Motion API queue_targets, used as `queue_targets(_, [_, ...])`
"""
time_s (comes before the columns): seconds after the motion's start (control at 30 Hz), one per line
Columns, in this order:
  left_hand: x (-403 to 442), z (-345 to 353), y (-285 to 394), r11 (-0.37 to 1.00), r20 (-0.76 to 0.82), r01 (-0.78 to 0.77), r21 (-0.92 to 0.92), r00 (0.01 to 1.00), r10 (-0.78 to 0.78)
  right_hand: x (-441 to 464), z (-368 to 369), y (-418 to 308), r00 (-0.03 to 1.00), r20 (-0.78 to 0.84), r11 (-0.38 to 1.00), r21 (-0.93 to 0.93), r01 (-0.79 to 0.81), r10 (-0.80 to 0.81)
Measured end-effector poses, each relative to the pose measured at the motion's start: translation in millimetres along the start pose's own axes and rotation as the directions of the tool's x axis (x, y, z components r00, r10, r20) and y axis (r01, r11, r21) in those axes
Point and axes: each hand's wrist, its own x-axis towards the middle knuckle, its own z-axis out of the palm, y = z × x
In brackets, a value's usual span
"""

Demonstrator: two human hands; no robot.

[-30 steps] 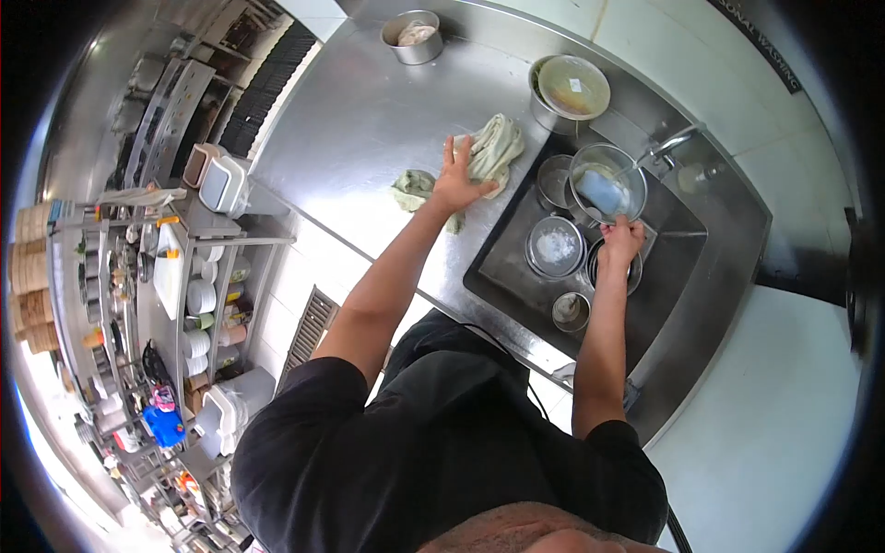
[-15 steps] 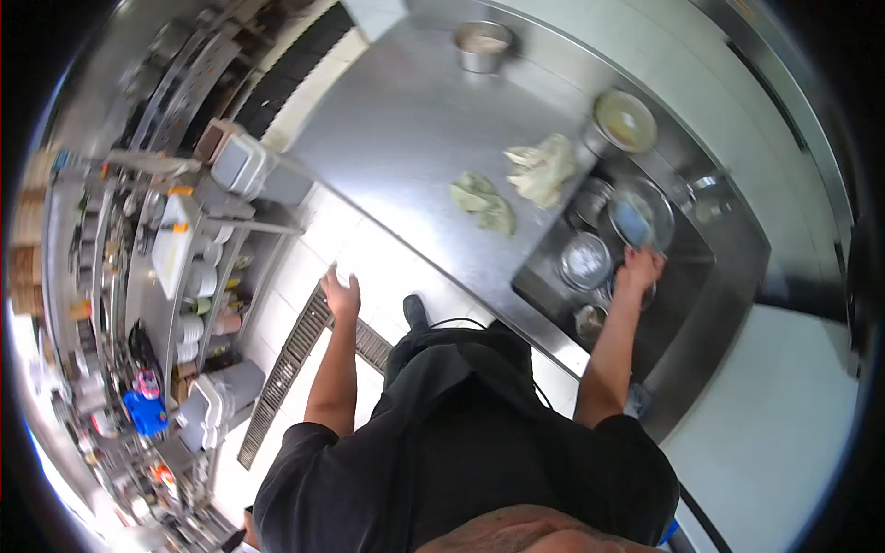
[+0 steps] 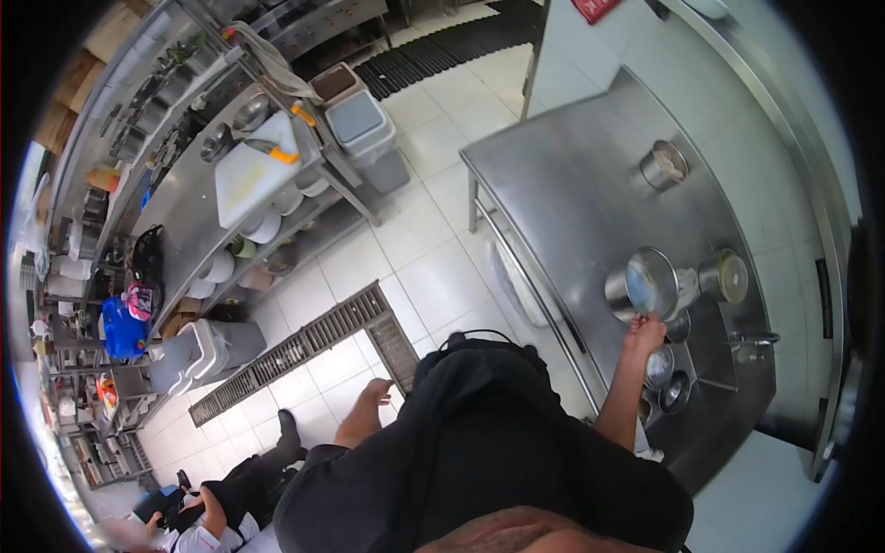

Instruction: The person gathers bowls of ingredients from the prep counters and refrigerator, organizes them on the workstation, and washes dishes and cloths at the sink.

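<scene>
My right hand (image 3: 647,332) grips the near edge of a round, deep metal pan (image 3: 636,284), though I cannot tell whether by a rim or a handle. Something pale blue shows inside the pan, which is tilted over the steel counter (image 3: 553,175) beside the sink (image 3: 716,370). Part of a cream cloth (image 3: 686,288) shows just behind it. Metal bowls (image 3: 676,393) sit in the sink below my wrist. Out to the side, my left hand (image 3: 375,393) hangs over the floor, fingers loosely apart and holding nothing.
A pot with yellowish contents (image 3: 732,278) stands near the faucet (image 3: 756,339); a smaller metal pot (image 3: 664,166) is farther back. Across the aisle are a cutting board (image 3: 261,170) with a knife and grey bins (image 3: 369,129). Another person (image 3: 217,516) is at lower left.
The metal pan has been lifted out of the sink onto or over the counter, covering where the green cloth lay. My view has turned left, and my left hand has dropped lower.
</scene>
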Motion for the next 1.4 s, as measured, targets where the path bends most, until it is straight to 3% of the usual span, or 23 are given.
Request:
queue_targets(0.07, [26.5, -22.8, 35.9, 0.998, 0.03, -0.024, -0.053, 0.999, 0.026, -39.5, 63.2, 20.8, 0.999, 0.019, 0.998, -0.038, -0.042, 0.043])
queue_targets(0.1, [45.3, -30.8, 49.8, 0.991, -0.024, -0.103, -0.087, 0.995, 0.101, -53.0, 90.5, 33.3, 0.997, 0.025, 0.996, -0.048, -0.074, 0.075])
queue_targets(0.13, [55.3, -46.5, 70.1, 0.977, 0.039, -0.195, -0.091, 0.979, 0.199, -60.8, 115.6, 44.7, 0.994, 0.031, 0.992, -0.064, -0.106, 0.108])
queue_targets(0.27, [75.7, -86.6, 152.2, 0.909, -0.066, -0.327, -0.26, 0.945, 0.321, -75.4, 211.2, 105.3, 0.958, 0.219, 0.978, -0.144, -0.154, 0.183])
queue_targets(0.3, [76.1, -98.4, 170.6, 0.886, -0.091, -0.352, -0.3, 0.936, 0.341, -80.3, 239.3, 116.9, 0.964, 0.191, 0.972, -0.177, -0.154, 0.187])
queue_targets(0.43, [78.4, -141.5, 208.1, 0.876, -0.151, -0.355, -0.326, 0.934, 0.323, -90.2, 342.6, 164.0, 0.94, 0.3, 0.979, -0.17, -0.113, 0.161])
queue_targets(0.5, [95.9, -160.0, 199.3, 0.89, -0.236, -0.398, -0.223, 0.908, 0.347, -88.1, 411.6, 186.5, 0.937, 0.318, 0.979, -0.182, -0.09, 0.145])
queue_targets(0.53, [71.7, -171.4, 212.8, 0.942, -0.167, -0.222, -0.251, 0.969, 0.184, -87.7, 447.5, 193.0, 0.929, 0.335, 0.977, -0.19, -0.1, 0.16])
queue_targets(0.6, [97.9, -186.6, 193.5, 0.939, -0.053, 0.006, -0.344, 0.998, -0.026, -94.2, 507.5, 206.9, 0.911, 0.361, 0.968, -0.22, -0.122, 0.197])
queue_targets(0.63, [84.9, -203.4, 201.9, 0.971, -0.069, -0.08, -0.227, 0.995, 0.066, -95.4, 542.2, 218.3, 0.9, 0.378, 0.966, -0.219, -0.14, 0.216])
queue_targets(0.7, [65.2, -226.6, 215.8, 0.969, -0.108, -0.17, -0.178, 0.982, 0.153, -97.9, 602.0, 237.9, 0.879, 0.408, 0.959, -0.232, -0.164, 0.249])
queue_targets(0.77, [65.4, -228.7, 232.9, 0.926, -0.179, -0.2, -0.32, 0.973, 0.148, -107.6, 661.2, 249.5, 0.859, 0.431, 0.953, -0.234, -0.191, 0.277])
queue_targets(0.83, [75.1, -234.5, 257.2, 0.91, -0.21, -0.256, -0.327, 0.958, 0.194, -117.8, 719.8, 262.2, 0.85, 0.438, 0.949, -0.241, -0.202, 0.292])
queue_targets(0.9, [89.4, -232.0, 283.4, 0.891, -0.198, -0.201, -0.407, 0.972, 0.129, -115.6, 770.9, 280.2, 0.81, 0.495, 0.945, -0.244, -0.219, 0.315])
queue_targets(0.93, [98.0, -230.1, 305.2, 0.853, -0.15, -0.103, -0.512, 0.988, 0.029, -114.6, 792.8, 288.6, 0.79, 0.518, 0.941, -0.25, -0.229, 0.329])
queue_targets(1.03, [124.3, -227.3, 368.5, 0.658, -0.017, 0.126, -0.743, 0.978, -0.207, -111.1, 855.3, 307.2, 0.793, 0.512, 0.938, -0.269, -0.216, 0.33])
queue_targets(1.13, [151.2, -238.6, 439.5, 0.782, -0.046, 0.036, -0.622, 0.996, -0.082, -99.0, 914.6, 313.4, 0.81, 0.473, 0.918, -0.35, -0.189, 0.347])
queue_targets(1.23, [174.7, -248.8, 499.8, 0.935, -0.067, -0.144, -0.325, 0.989, 0.129, -90.2, 956.2, 299.7, 0.826, 0.489, 0.922, -0.377, -0.087, 0.279])
queue_targets(1.4, [218.6, -267.3, 625.6, 0.93, -0.014, -0.361, 0.068, 0.932, 0.362, -33.7, 1031.7, 311.7, 0.889, 0.383, 0.911, -0.403, -0.083, 0.251])
